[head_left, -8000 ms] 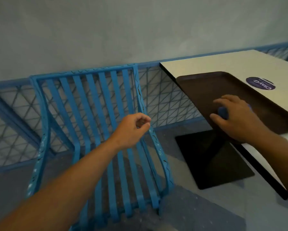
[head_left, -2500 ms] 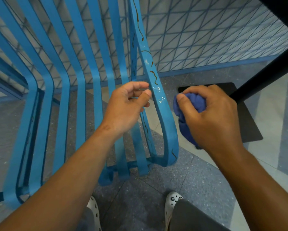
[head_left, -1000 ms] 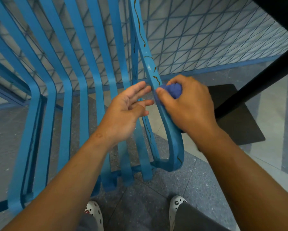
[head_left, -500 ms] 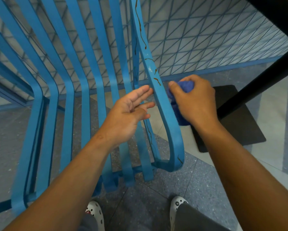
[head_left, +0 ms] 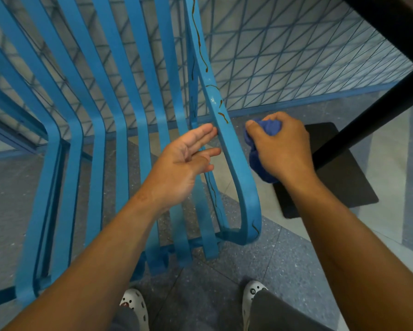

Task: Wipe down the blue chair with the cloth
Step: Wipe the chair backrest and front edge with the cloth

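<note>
The blue slatted chair [head_left: 119, 130] fills the left and middle of the head view, its right frame rail streaked with brown marks. My right hand [head_left: 282, 149] grips a bunched dark blue cloth [head_left: 258, 161] just right of that rail, near the rail's lower curve. My left hand [head_left: 184, 161] is held flat with straight fingers, its fingertips touching the rail's inner side. It holds nothing.
A black table post [head_left: 368, 115] slants down to a dark square base plate [head_left: 332, 173] on the floor at right. Blue mesh fencing [head_left: 296, 56] runs behind the chair. My white shoes [head_left: 253, 295] stand on the speckled grey floor below.
My right hand with the cloth has slipped off the rail's face to its right side and slightly lower. My left hand stays flat at the rail's inner side.
</note>
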Tool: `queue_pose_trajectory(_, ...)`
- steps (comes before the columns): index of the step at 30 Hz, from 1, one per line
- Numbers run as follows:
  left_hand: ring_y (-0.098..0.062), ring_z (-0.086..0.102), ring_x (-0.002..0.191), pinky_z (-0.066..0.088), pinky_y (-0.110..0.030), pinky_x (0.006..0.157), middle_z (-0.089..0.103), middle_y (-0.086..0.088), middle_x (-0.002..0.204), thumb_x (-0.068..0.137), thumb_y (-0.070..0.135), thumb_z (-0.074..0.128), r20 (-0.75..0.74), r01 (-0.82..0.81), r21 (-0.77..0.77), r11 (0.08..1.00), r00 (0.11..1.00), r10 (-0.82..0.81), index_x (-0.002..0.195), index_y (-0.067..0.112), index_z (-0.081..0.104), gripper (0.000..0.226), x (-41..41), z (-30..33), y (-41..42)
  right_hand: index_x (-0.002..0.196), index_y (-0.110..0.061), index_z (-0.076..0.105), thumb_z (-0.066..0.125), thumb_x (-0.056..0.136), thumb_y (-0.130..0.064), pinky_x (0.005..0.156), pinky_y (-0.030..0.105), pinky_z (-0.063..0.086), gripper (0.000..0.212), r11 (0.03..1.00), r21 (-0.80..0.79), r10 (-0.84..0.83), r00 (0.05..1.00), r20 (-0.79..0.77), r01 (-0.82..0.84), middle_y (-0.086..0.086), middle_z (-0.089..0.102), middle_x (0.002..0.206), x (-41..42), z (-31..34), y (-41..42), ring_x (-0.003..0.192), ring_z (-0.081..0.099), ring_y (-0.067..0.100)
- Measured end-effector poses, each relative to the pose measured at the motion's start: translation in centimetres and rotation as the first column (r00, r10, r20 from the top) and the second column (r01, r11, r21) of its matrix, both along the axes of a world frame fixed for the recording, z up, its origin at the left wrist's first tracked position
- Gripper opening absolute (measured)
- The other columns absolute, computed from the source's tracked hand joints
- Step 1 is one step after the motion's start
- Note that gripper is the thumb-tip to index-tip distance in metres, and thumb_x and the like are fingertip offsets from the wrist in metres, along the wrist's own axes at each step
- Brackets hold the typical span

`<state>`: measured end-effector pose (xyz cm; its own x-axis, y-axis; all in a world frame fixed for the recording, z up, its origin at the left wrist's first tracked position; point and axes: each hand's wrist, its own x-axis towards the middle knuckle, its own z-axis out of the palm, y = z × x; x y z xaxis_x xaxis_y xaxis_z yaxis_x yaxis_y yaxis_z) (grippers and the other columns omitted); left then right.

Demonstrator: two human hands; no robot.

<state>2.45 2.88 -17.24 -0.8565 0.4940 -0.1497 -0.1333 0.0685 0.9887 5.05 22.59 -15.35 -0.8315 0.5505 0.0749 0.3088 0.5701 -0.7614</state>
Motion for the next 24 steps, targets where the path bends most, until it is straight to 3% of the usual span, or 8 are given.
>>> queue_pose_trajectory(4, -0.009, 0.064, 0.121, 0.057, -0.032, 0.097, 0.058, 0.009, 0.145, 0.100, -0.009, 0.051, 0.003, -0.037, 0.010, 0.999, 0.999, 0.037, 0.149, 0.019, 0.045, 0.056, -0.6, -0.3, 0.0, 0.077, -0.021, 0.062, 0.070, 0.082, -0.054, 0.059, 0.011, 0.042, 0.034, 0.997, -0.005, 0.072, 0.996, -0.050, -0.072, -0.011, 0.065, 0.072, 0.5, -0.1, -1.4, 0.070, 0.060, -0.003)
queue_pose_trajectory(7, -0.011, 0.065, 0.120, 0.057, -0.033, 0.096, 0.061, 0.008, 0.141, 0.100, -0.010, 0.050, 0.009, -0.059, 0.009, 0.998, 0.998, 0.059, 0.146, 0.020, 0.047, 0.055, -0.9, -0.6, 0.2, 0.069, -0.024, 0.054, 0.073, 0.082, -0.053, 0.059, 0.021, 0.044, 0.037, 0.995, 0.001, 0.098, 0.995, -0.021, -0.098, -0.011, 0.060, 0.066, 0.3, -0.8, -2.4, 0.063, 0.057, 0.000)
queue_pose_trajectory(11, -0.009, 0.066, 0.119, 0.056, -0.029, 0.093, 0.060, 0.008, 0.141, 0.098, -0.011, 0.052, -0.033, -0.040, -0.037, 0.999, 0.999, 0.039, 0.146, 0.020, 0.047, 0.058, -1.1, -0.7, 0.1, 0.062, -0.025, 0.039, 0.073, 0.089, -0.039, 0.066, 0.032, 0.045, 0.046, 0.998, -0.061, 0.015, 0.995, -0.103, -0.021, -0.007, 0.047, 0.061, -1.3, 0.0, -0.4, 0.057, 0.044, 0.007)
queue_pose_trajectory(14, -0.011, 0.067, 0.116, 0.057, -0.032, 0.096, 0.064, 0.006, 0.136, 0.097, -0.010, 0.054, -0.052, -0.053, -0.050, 0.997, 0.997, 0.050, 0.143, 0.020, 0.050, 0.054, -1.5, -0.7, 0.1, 0.061, -0.024, 0.043, 0.072, 0.082, -0.047, 0.057, 0.023, 0.041, 0.043, 0.996, -0.069, 0.050, 0.986, -0.161, -0.062, -0.009, 0.048, 0.057, -1.3, 0.4, -1.1, 0.053, 0.044, 0.003)
queue_pose_trajectory(18, -0.015, 0.068, 0.115, 0.056, -0.038, 0.097, 0.064, 0.002, 0.134, 0.098, -0.011, 0.050, -0.065, -0.101, -0.055, 0.993, 0.993, 0.098, 0.141, 0.017, 0.052, 0.052, -2.2, -0.5, 0.7, 0.070, -0.023, 0.052, 0.076, 0.077, -0.052, 0.062, 0.026, 0.046, 0.039, 0.989, 0.001, 0.150, 0.989, -0.001, -0.150, -0.009, 0.059, 0.068, -1.4, -0.2, -2.8, 0.066, 0.058, 0.006)
queue_pose_trajectory(22, -0.011, 0.068, 0.114, 0.057, -0.035, 0.095, 0.063, 0.006, 0.134, 0.097, -0.011, 0.051, -0.059, -0.113, -0.055, 0.992, 0.992, 0.110, 0.141, 0.021, 0.052, 0.054, -2.4, -0.4, 0.8, 0.072, -0.018, 0.053, 0.075, 0.088, -0.038, 0.060, 0.023, 0.042, 0.034, 0.983, -0.177, 0.030, 0.998, -0.050, -0.039, -0.007, 0.057, 0.067, -3.6, 0.0, -2.2, 0.057, 0.050, -0.001)
queue_pose_trajectory(24, -0.010, 0.067, 0.116, 0.056, -0.032, 0.094, 0.063, 0.007, 0.136, 0.097, -0.011, 0.052, -0.056, -0.094, -0.066, 0.993, 0.994, 0.090, 0.144, 0.021, 0.050, 0.057, -2.5, -0.6, 0.6, 0.067, -0.020, 0.049, 0.072, 0.091, -0.033, 0.060, 0.021, 0.037, 0.036, 0.981, -0.192, -0.032, 0.998, -0.053, 0.021, -0.009, 0.052, 0.063, -3.8, 0.1, -1.4, 0.054, 0.048, -0.002)
